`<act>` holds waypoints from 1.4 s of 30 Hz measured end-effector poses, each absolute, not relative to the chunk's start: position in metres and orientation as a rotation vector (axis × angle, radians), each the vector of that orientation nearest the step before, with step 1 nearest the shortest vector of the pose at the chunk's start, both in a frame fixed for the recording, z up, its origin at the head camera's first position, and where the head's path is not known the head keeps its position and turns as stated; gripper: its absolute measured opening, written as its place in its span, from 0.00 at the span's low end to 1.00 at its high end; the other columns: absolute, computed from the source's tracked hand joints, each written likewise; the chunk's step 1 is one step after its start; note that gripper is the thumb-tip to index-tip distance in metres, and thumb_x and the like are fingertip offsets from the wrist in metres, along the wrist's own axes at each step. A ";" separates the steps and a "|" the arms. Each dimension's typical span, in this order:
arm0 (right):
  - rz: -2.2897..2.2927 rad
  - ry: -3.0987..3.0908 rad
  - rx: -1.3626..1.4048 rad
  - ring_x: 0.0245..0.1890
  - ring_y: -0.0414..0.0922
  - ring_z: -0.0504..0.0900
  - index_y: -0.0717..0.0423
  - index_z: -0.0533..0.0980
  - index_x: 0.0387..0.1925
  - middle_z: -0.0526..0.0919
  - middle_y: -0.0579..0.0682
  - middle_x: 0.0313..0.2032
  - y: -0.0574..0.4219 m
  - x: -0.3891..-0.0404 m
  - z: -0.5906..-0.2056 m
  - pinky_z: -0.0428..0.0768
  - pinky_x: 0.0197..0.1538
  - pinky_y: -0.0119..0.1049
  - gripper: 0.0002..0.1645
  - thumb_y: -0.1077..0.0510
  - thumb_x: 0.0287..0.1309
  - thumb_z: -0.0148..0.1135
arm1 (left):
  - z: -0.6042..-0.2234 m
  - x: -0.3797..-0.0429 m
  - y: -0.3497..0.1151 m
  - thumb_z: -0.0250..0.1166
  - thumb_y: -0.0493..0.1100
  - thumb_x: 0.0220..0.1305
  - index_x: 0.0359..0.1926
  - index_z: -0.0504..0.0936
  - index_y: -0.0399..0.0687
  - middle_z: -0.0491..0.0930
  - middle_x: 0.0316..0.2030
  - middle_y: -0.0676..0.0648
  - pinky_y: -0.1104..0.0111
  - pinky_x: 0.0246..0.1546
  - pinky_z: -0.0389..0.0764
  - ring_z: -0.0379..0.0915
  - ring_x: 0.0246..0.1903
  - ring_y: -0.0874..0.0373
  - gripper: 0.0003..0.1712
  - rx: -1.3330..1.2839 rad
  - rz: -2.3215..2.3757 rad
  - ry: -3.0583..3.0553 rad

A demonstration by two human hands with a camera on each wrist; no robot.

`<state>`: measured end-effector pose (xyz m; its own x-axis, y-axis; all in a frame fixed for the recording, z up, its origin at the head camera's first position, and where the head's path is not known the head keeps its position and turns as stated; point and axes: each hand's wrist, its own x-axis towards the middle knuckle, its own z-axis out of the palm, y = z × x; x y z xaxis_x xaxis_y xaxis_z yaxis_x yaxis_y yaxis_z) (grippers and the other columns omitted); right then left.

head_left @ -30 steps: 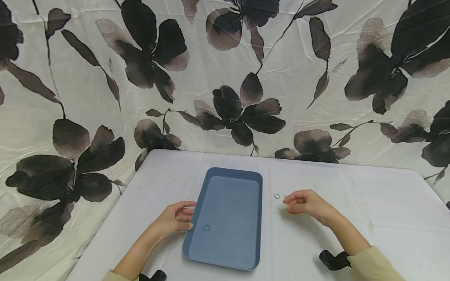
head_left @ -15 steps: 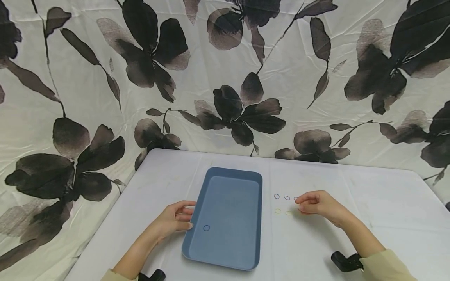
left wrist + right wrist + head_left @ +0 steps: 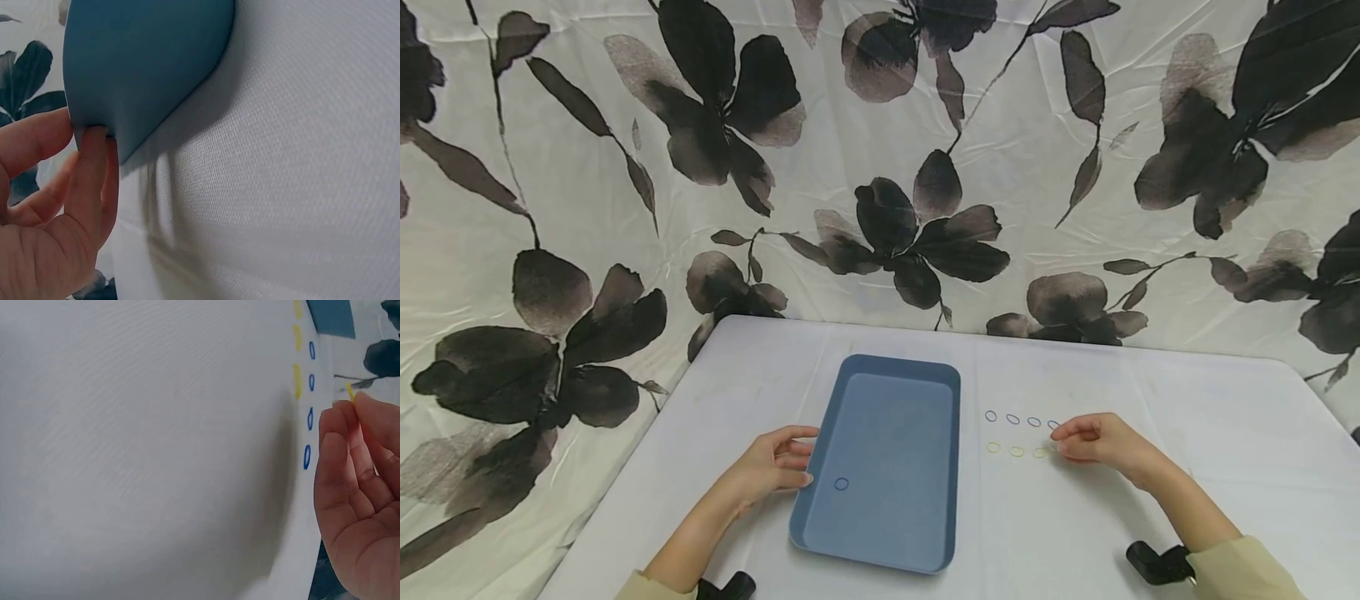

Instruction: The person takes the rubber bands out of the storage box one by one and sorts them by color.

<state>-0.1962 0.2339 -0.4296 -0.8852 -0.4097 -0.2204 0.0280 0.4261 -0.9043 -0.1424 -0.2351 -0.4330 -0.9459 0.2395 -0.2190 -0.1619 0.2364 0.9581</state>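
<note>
My left hand [image 3: 771, 469] rests on the left side of a blue rectangular tray [image 3: 948, 467]; the left wrist view has its fairly straight thumb and fingers at the rim. A small blue elastic band [image 3: 841, 483] lies inside the tray. My right hand [image 3: 1105, 442] is right of the tray, low over the table. Between thumb and forefinger it pinches a yellow elastic band [image 3: 350, 392], mostly hidden by the fingertips. Several blue bands [image 3: 1012, 419] form a row on the table, and nearer me lies a row of yellow bands [image 3: 1017, 452].
A white-covered table [image 3: 1045, 533] carries everything. Behind it hangs a white curtain [image 3: 880, 133] printed with dark flowers. Black wrist devices [image 3: 1157, 562] sit below both hands, by the sleeves.
My right hand has moved rightward along the rows, uncovering more blue and yellow bands in its wake. The left hand and the tray have stayed in place.
</note>
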 end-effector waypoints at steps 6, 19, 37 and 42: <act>-1.360 2.383 -0.285 0.31 0.41 0.79 0.74 0.75 0.43 0.82 0.51 0.31 0.240 -0.196 -0.437 0.78 0.35 0.30 0.17 0.63 0.54 0.62 | -0.434 -0.143 -0.234 0.65 0.25 0.48 0.63 0.62 0.29 0.72 0.48 0.34 0.65 0.38 0.79 0.75 0.43 0.51 0.39 0.069 1.764 2.194; -1.229 2.511 -0.333 0.26 0.41 0.72 0.70 0.79 0.35 0.79 0.49 0.26 0.238 -0.200 -0.437 0.73 0.28 0.29 0.09 0.67 0.50 0.64 | -0.432 -0.143 -0.235 0.65 0.25 0.48 0.63 0.62 0.30 0.72 0.47 0.36 0.67 0.38 0.79 0.75 0.42 0.54 0.39 0.054 1.782 2.165; -1.250 2.479 -0.268 0.29 0.41 0.75 0.73 0.77 0.41 0.79 0.48 0.27 0.224 -0.216 -0.410 0.78 0.33 0.34 0.14 0.67 0.53 0.61 | -0.432 -0.142 -0.234 0.64 0.24 0.48 0.63 0.61 0.29 0.72 0.47 0.35 0.68 0.38 0.79 0.74 0.41 0.54 0.40 0.017 1.800 2.128; -1.277 2.461 -0.323 0.29 0.42 0.76 0.74 0.77 0.42 0.79 0.48 0.26 0.207 -0.223 -0.396 0.79 0.34 0.36 0.15 0.67 0.53 0.61 | -0.432 -0.144 -0.234 0.64 0.24 0.48 0.64 0.60 0.28 0.72 0.47 0.35 0.69 0.38 0.79 0.74 0.41 0.55 0.40 0.038 1.811 2.110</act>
